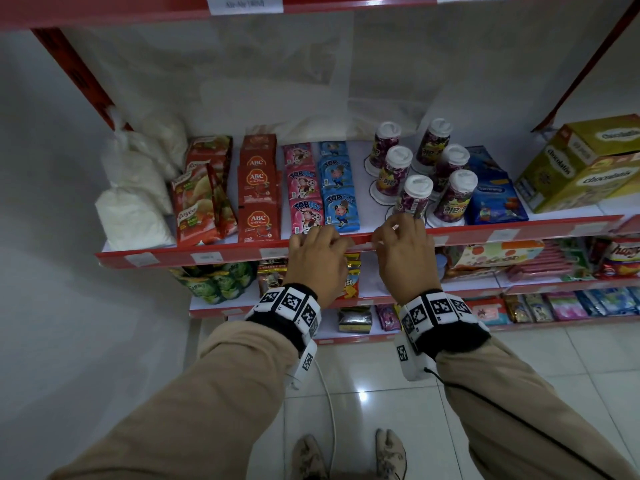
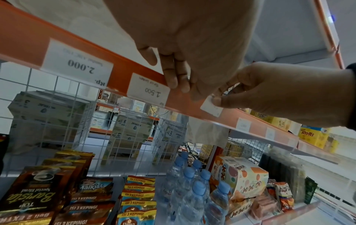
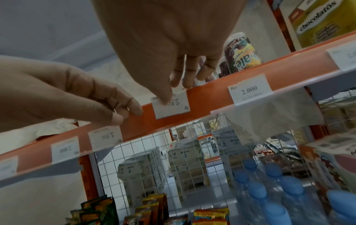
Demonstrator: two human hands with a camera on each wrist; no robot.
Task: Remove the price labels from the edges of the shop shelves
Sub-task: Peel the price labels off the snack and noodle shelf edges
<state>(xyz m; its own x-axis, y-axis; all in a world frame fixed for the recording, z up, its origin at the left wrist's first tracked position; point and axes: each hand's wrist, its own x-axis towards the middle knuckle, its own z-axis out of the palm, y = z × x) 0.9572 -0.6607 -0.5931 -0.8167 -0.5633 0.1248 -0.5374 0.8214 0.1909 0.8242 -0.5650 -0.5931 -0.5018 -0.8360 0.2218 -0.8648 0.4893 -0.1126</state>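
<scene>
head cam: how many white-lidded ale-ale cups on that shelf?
6 cups, right of the Top Ice sachets. Left column: back, middle, front. Right column: back, middle, front. More may hide behind.

In the head view, the right hand [image 1: 403, 251] covers the price label [image 3: 170, 105] that it touches. The labels on the shelf edge [image 1: 485, 233] are too blurred there to read. The picture's top edge cuts the upper label [image 1: 244, 3].
</scene>
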